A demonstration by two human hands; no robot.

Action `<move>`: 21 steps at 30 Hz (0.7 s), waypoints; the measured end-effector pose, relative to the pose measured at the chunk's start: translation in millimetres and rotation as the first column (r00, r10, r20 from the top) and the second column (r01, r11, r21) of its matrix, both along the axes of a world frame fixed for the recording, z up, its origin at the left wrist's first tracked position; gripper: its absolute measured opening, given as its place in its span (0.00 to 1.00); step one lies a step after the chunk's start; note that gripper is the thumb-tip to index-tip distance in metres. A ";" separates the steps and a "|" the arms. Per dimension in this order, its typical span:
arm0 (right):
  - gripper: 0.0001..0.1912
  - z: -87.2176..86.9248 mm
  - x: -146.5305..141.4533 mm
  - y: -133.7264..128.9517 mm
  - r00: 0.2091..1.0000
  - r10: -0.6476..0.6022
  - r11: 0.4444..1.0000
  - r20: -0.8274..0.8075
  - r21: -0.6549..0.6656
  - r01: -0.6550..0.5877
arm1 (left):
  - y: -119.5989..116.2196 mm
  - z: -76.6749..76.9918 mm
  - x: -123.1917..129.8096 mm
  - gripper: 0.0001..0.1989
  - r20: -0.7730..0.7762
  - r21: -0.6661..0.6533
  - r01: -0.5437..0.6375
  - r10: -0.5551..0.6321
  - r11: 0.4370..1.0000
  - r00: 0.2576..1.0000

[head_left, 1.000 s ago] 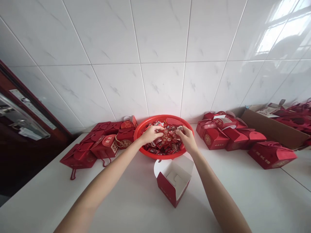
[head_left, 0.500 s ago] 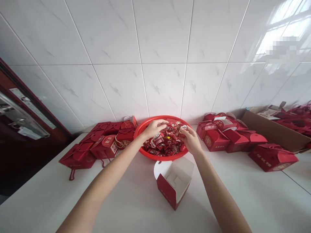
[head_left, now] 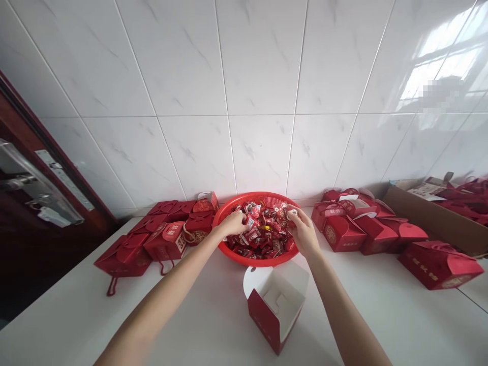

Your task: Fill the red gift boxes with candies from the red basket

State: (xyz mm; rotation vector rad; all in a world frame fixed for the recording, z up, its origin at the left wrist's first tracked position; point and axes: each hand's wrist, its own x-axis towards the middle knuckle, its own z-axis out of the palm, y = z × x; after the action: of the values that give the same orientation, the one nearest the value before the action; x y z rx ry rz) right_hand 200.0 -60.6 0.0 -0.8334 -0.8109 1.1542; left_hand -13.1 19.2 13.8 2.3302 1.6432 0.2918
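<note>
A red plastic basket [head_left: 251, 262] filled with wrapped candies [head_left: 263, 236] stands near the wall. My left hand [head_left: 235, 223] is in the left part of the basket, its fingers closed among the candies on a red and white wrapped candy [head_left: 249, 222]. On the right side of the basket, my right hand [head_left: 303, 231] pinches a small candy with a whitish wrapper [head_left: 293, 213]. In front of the basket stands an open red box [head_left: 265, 317] with a white inside; its flaps are up and nothing shows in it.
Closed red boxes [head_left: 163, 241] are grouped at the left. More red boxes [head_left: 343, 234] stand at the right, with a single one [head_left: 440, 264] nearer. A cardboard box [head_left: 438, 221] with red items is at the far right. A dark red door [head_left: 38, 152] is at the left edge.
My left hand has gone down into the candies and its fingers have closed. My right hand still holds its candy. The view has tilted slightly upward.
</note>
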 end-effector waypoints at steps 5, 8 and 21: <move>0.16 0.2 -1.0 0.8 1.000 -0.005 1.000 -0.005 -0.015 0.005 | -4.7 3.4 7.8 0.04 0.005 0.087 -0.038 0.038 0.995 0.999; 0.17 -0.3 -1.0 1.5 1.000 -0.016 1.000 -0.002 -0.016 0.016 | -5.2 9.7 12.3 0.08 0.065 0.183 -0.080 0.069 0.980 0.995; 0.16 1.7 -2.0 0.8 0.999 -0.030 0.999 0.025 -0.014 0.030 | 27.9 8.0 -1.1 0.14 0.210 0.204 -0.174 0.130 0.963 0.969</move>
State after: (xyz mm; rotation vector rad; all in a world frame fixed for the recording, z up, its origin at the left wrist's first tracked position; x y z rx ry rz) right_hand 198.0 -59.9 1.6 -0.8710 -0.8086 1.1263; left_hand -14.2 47.2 21.7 2.2418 1.7727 0.7475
